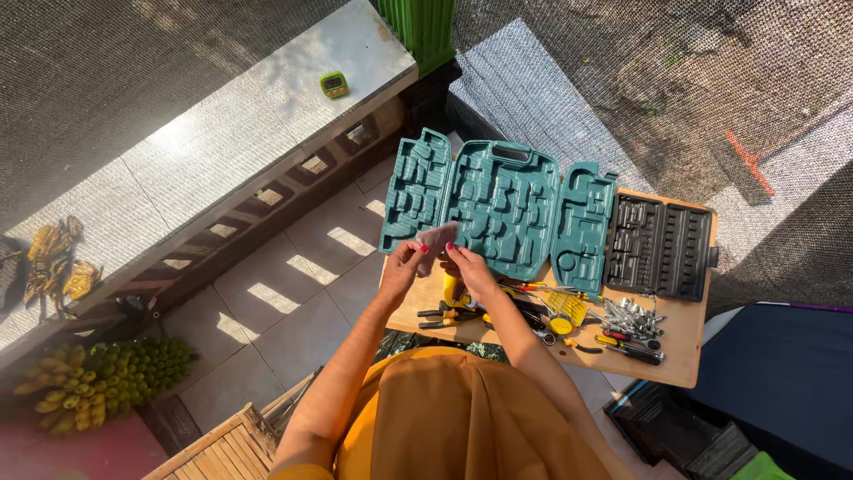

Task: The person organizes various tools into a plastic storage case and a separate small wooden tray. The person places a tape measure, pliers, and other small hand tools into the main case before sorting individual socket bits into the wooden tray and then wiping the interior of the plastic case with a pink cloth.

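A: Hands first. Both meet at centre frame, above the near edge of the wooden table (684, 356). The left hand (404, 264) and right hand (469, 267) each pinch one end of a small flat grey piece (437, 236), held up between them in front of the teal tool case (506, 209). What the piece is, the observer cannot tell; it is too small.

B: Grip quality?

A: Fingertip hold on both sides, neither hand clenched. Judged from here, turning the piece into the sun and keeping it low over the table would serve best, since a drop could send it onto the tiled floor (284, 284) at lower left.

B: Containers?

A: The teal case lies opened flat in three panels, upper centre. Its moulded recesses look empty. To its right, a black socket tray (662, 244), also apparently empty, though its slots are dark.

B: So where are the contents?

A: Loose on the table, right of centre: a heap of chrome sockets (631, 316), screwdrivers (626, 345), pliers (444, 313), and a yellow tool (562, 311).

B: Further out?

A: A green timer (334, 84) on the ledge, upper left; bananas (98, 382) at lower left.
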